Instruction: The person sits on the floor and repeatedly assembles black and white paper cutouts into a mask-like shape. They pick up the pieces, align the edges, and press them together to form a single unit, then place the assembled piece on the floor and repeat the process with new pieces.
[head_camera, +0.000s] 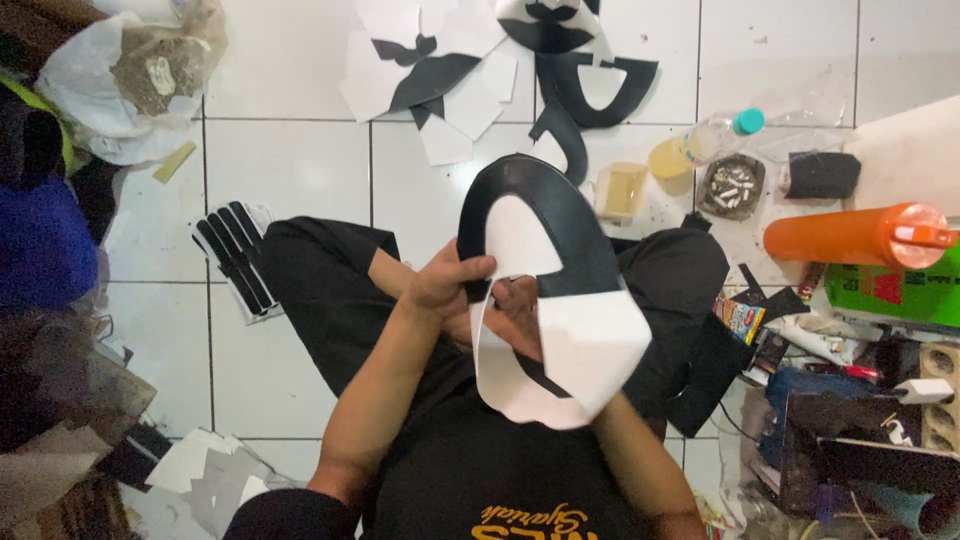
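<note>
I hold up a black-and-white shoe upper piece over my lap while sitting cross-legged on the floor. My left hand grips its left edge where the black curved band meets the white panel. My right hand is mostly hidden behind the white panel, with only its fingers showing through the opening, and it supports the piece from behind. The black band arches over the top of the piece.
More cut black and white pieces lie on the white tiled floor ahead. A stack of black strips lies at left. At right are an orange bottle, a plastic bottle, an ashtray and cluttered tools. Bags pile at left.
</note>
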